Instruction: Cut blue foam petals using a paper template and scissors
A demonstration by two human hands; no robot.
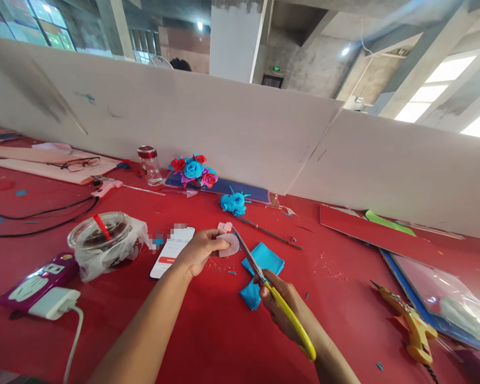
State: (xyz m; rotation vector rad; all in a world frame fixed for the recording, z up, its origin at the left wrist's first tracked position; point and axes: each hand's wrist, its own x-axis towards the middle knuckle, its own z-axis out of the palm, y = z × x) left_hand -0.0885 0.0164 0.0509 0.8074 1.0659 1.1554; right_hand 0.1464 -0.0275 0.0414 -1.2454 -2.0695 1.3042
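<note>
Between thumb and fingers, my left hand (203,249) pinches a small rounded pale pink paper piece (229,245). My right hand (282,298) is wrapped round a pair of scissors (290,316) with yellow handles. Their blades point up and left, the tips close to the paper's right edge; whether they touch it I cannot tell. Another small pink scrap (225,226) shows just beyond the paper. Under and beside the scissors lie folded pieces of bright blue paper (269,257). A blue paper flower (234,202) with a brown stem (270,232) lies beyond my hands.
Left of my hands are a phone (172,253), a lidded drink cup (104,234) in a plastic bag and a purple power strip (40,282). A paper-flower bunch (194,169) and glass bottle (150,166) stand by the white partition (208,117). A yellow glue gun (412,322) lies right.
</note>
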